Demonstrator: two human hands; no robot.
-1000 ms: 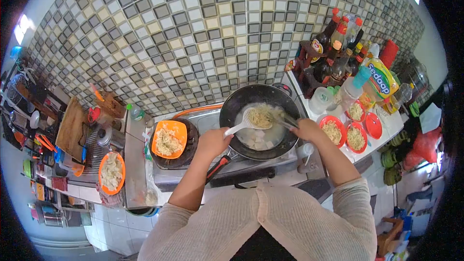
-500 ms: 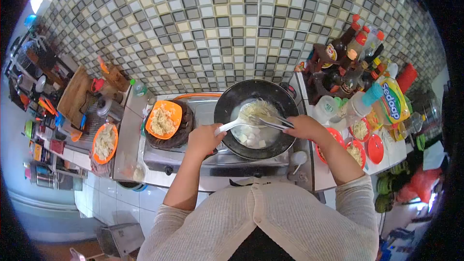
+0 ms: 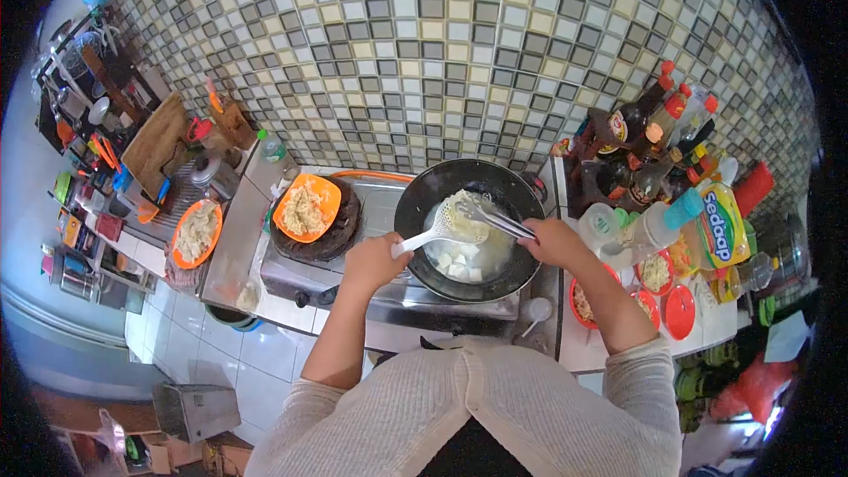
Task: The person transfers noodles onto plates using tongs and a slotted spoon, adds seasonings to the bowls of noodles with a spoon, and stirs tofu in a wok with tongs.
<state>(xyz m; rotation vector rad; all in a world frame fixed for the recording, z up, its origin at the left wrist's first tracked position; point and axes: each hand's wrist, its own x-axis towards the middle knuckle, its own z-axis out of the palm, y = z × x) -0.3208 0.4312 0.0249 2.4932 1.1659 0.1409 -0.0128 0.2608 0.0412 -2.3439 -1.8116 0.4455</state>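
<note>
A black wok (image 3: 413,252) on the stove holds cloudy liquid with white cubes (image 3: 459,260) in it. My left hand (image 3: 375,261) is closed on the handle of a white slotted spoon (image 3: 433,235), whose bowl is over the wok with noodles (image 3: 468,223) in it. From the right, my right hand (image 3: 549,243) grips metal tongs (image 3: 502,222); their tips touch the noodles in the spoon. Left of the wok, an orange bowl (image 3: 326,200) of noodles rests on the other burner.
An orange plate (image 3: 184,258) of white food stands at the left beside a cutting board (image 3: 155,143). To the right are red bowls (image 3: 679,312), some with noodles, a plastic shaker (image 3: 655,228), dark sauce bottles (image 3: 631,121) and a yellow-green Sedaap pack (image 3: 721,228).
The view has shifted. The spoon and tongs remain over the wok; the noodles now sit bunched in the spoon's bowl, with the tongs' tips on them.
</note>
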